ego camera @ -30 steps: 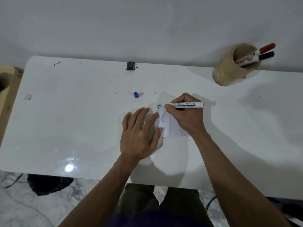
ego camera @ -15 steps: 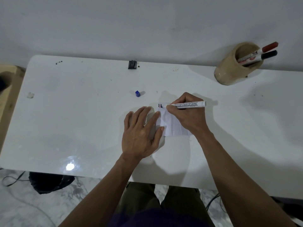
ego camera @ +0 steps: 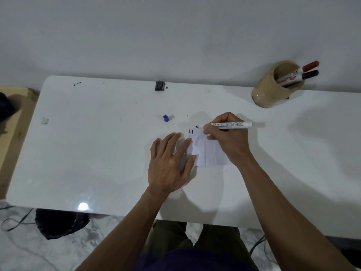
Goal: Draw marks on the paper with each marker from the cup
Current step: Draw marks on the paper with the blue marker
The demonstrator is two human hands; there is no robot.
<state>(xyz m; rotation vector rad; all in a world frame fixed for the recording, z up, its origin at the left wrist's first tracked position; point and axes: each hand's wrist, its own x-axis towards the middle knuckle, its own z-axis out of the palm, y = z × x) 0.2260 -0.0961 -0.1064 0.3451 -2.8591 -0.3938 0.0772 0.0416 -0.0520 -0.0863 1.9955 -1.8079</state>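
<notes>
A small creased white paper [ego camera: 207,151] lies on the white table [ego camera: 97,153], with short red, blue and dark marks at its top left corner. My left hand [ego camera: 170,163] lies flat with fingers spread, its fingertips pressing the paper's left edge. My right hand [ego camera: 227,139] grips an uncapped white board marker [ego camera: 228,125], its dark tip just above and right of the marks. A blue cap [ego camera: 166,118] sits on the table to the upper left of the paper. A tan cup [ego camera: 273,87] at the back right holds a red-capped marker [ego camera: 306,68] and a black-capped marker [ego camera: 304,76].
A small black object [ego camera: 159,86] lies at the table's back edge by the wall. A pale scrap [ego camera: 44,120] sits near the left edge. A wooden surface [ego camera: 11,133] adjoins the table's left. A dark bag [ego camera: 58,223] and cables lie on the marble floor below.
The marker tip has drawn another short mark at the paper's top left corner and now sits slightly up and right of it. My left hand has stayed on the paper.
</notes>
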